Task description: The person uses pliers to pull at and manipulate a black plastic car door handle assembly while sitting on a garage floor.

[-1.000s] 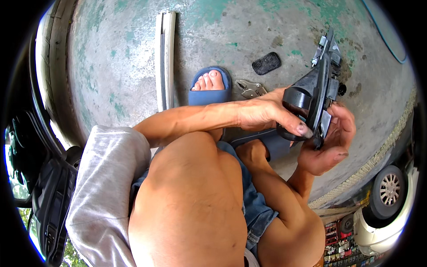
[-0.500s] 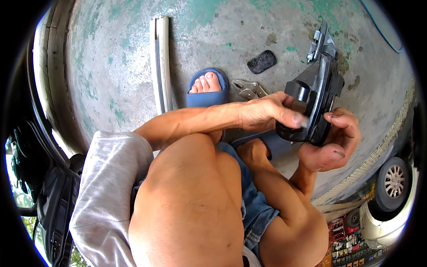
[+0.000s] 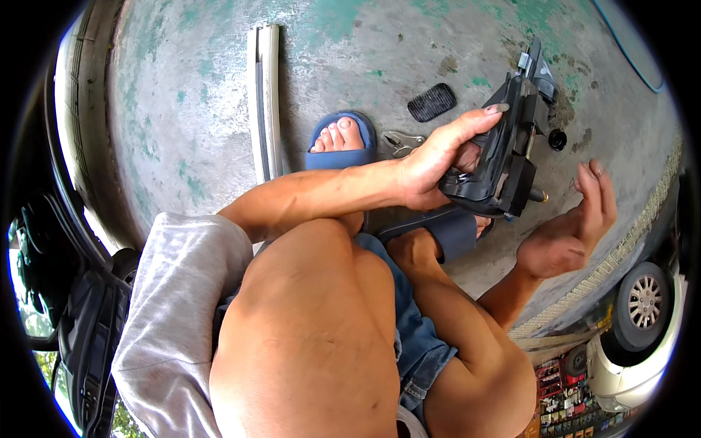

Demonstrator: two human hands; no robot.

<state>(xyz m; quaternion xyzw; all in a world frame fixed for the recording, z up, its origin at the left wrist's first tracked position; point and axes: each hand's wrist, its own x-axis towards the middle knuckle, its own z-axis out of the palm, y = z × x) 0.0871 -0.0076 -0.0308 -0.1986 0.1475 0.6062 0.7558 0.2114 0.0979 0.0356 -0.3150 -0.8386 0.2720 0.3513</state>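
Observation:
In my left hand [image 3: 445, 157] is a long black plastic car part [image 3: 504, 150], tilted, with a metal bracket at its far end and a brass-coloured stud near its lower end. The thumb lies over its top; the other fingers are partly hidden beneath. My right hand [image 3: 562, 233] is off to the right of the part, holding nothing, its fingers stretched out and slightly blurred. A small black ring-shaped piece [image 3: 557, 139] shows against the floor just right of the part; whether it rests there or is falling I cannot tell.
Locking pliers [image 3: 401, 143] lie beside my sandalled foot [image 3: 342, 136], partly behind my left hand. Beyond them is a black ribbed pad [image 3: 432, 102]. A long pale metal strip [image 3: 266, 102] stretches across the concrete floor at left. A parked car's wheel [image 3: 644, 301] stands at lower right.
My right hand has come off the black part and moved right. The part has turned in my left hand, whose thumb has shifted up along it. The small black ring now appears apart from it.

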